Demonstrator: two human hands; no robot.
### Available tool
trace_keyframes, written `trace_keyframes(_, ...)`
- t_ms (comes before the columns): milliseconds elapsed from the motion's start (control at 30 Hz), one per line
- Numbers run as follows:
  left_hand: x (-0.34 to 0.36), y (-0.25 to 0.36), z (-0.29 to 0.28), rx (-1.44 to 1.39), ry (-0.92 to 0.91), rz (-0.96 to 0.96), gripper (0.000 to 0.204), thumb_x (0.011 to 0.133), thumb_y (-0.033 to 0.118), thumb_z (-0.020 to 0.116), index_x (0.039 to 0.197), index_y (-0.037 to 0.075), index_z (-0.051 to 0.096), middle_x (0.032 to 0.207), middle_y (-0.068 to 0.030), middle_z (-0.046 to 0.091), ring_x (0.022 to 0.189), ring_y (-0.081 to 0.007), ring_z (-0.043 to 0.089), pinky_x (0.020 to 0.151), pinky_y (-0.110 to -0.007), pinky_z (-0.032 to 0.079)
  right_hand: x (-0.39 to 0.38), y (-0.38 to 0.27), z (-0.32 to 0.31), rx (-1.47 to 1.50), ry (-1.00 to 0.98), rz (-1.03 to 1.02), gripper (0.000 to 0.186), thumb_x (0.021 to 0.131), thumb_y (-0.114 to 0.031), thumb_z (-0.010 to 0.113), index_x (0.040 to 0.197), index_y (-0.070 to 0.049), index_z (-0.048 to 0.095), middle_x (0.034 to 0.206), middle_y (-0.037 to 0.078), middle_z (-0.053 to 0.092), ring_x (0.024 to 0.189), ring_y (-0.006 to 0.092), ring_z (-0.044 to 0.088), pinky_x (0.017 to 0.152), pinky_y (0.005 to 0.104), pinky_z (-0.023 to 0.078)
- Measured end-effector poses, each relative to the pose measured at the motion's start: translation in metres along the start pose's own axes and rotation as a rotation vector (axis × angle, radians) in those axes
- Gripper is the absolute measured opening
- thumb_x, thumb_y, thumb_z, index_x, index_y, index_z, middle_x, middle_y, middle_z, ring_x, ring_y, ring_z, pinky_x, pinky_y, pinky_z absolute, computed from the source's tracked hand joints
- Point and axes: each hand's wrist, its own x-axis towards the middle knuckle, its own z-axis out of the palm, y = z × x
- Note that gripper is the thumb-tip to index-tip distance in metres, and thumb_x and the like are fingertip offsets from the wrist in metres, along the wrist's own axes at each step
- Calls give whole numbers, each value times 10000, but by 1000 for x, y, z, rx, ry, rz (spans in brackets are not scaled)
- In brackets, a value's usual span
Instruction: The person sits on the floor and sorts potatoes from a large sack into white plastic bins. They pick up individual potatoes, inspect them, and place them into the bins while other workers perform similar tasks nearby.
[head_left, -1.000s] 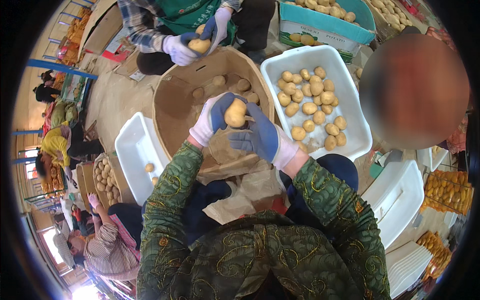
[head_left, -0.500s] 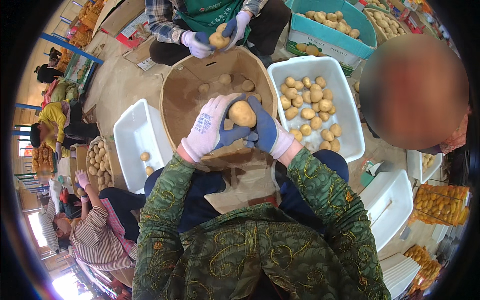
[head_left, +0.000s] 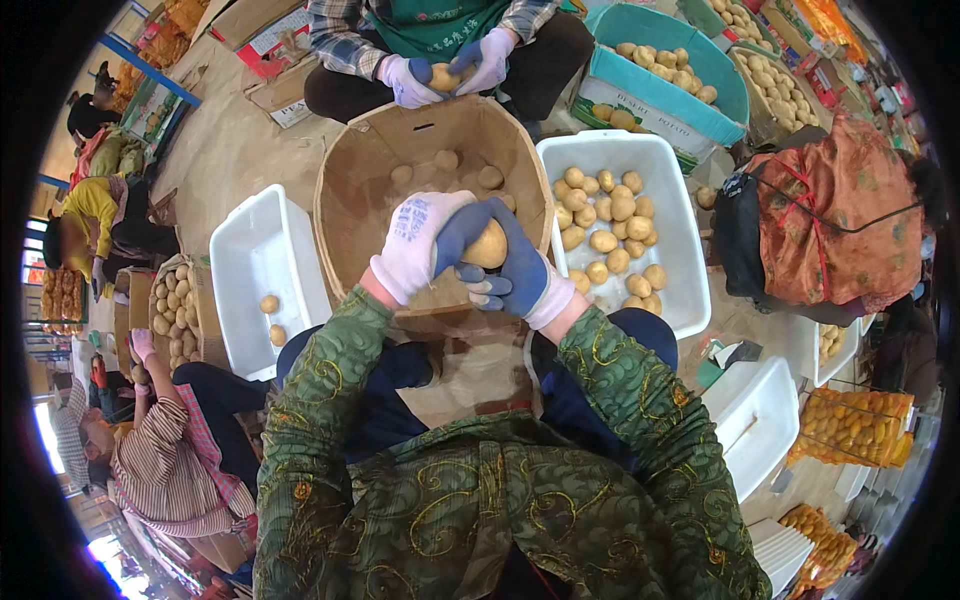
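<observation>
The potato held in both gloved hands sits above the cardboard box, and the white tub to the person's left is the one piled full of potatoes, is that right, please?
Not quite. The potato is between both hands over the cardboard box, but the white tub on the left holds only a couple of potatoes. The head view shows the full white tub on the right.

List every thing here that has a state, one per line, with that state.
potato: held up between both gloved hands
left hand: closed around the potato
right hand: closed around the potato
cardboard box: open, a few potatoes inside
right white tub: about half full of potatoes
left white tub: nearly empty, two potatoes
</observation>
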Motion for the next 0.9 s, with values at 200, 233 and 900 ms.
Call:
trace_keyframes(200, -3, -11, -13, -548, -40, -265, 224, 1072, 160, 508, 1156, 3, 644, 1032, -78, 653, 959, -158, 622, 835, -319, 529, 4, 4, 9, 58, -19, -101, 891, 945, -836, 382, 1101, -2, 654, 639, -12, 536, 401, 97, 393, 405, 262, 314)
trace_keyframes(233, 0, 0, -13, -576, -30, -176, 238, 1082, 168, 509, 1194, 4, 642, 1087, -90, 654, 1000, -157, 622, 862, -321, 534, 1, 2, 6, 76, 15, -134, 912, 935, -853, 372, 1107, -2, 655, 628, -14, 526, 391, 101, 379, 401, 267, 307)
trace_keyframes(900, -52, -12, 5, -529, 153, -331, 305, 1060, 222, 527, 921, 1, 684, 718, -62, 662, 646, -129, 623, 602, -318, 503, -45, 41, 12, 682, 8, -733, 491, 901, -583, 740, 1081, -135, 646, 879, 46, 657, 736, 229, 633, 716, 377, 566)
